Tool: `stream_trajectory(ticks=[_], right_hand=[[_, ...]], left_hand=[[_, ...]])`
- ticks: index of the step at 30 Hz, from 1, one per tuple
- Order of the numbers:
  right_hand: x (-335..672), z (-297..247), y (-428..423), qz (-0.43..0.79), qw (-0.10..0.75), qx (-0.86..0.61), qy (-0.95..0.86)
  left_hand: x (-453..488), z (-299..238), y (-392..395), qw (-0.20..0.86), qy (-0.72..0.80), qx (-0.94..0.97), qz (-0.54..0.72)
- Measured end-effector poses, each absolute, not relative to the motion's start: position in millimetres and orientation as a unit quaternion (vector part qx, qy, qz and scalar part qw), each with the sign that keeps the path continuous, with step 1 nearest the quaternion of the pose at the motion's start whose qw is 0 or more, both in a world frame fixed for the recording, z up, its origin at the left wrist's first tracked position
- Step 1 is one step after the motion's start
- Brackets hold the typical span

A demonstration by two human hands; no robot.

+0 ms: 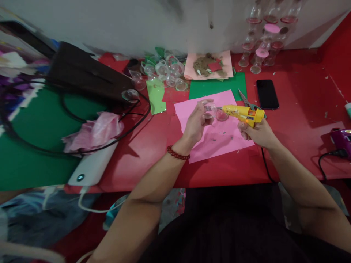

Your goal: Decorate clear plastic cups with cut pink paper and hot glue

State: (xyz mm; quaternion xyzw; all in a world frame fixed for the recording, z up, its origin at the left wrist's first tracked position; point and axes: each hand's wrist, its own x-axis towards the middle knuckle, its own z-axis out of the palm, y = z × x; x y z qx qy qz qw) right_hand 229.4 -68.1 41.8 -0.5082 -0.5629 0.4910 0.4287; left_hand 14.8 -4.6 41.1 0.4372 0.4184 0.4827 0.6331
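My left hand (196,121), with a red bead bracelet at the wrist, is closed around a small clear plastic cup (209,109). Gripped in my right hand (256,132) is a yellow glue gun (241,112), its metal nozzle pointing left at the cup's edge. Whether the nozzle touches the cup I cannot tell. A small orange light shows on the gun's handle, and a black cord runs down from it. Under both hands lies a sheet of pink paper (219,149) with dark specks on it. Another clear round piece (222,115) is just behind the nozzle.
Scissors (245,98) and a black phone (267,94) lie right of the paper. Behind are a heap of clear plastic cups (170,69), brown sand (204,65) on paper, and stacked hourglass shapes (256,60). A white power bank (91,166) and a looping black cable (149,106) are at left.
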Motion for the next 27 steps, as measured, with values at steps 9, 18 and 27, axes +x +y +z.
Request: stream_trajectory(ticks=[9,18,27], right_hand=[[267,61,-85,0.331,0.470,-0.608,-0.547],[352,36,-149,0.034,0.140,-0.868,-0.474],[348,43,-121,0.045,0.149,-0.860,-0.486]], left_hand=[[14,43,5,0.643,0.416,0.393,0.509],[8,43,18,0.716,0.370,0.300,0.510],[7,46,21,0.735,0.381,0.266,0.494]])
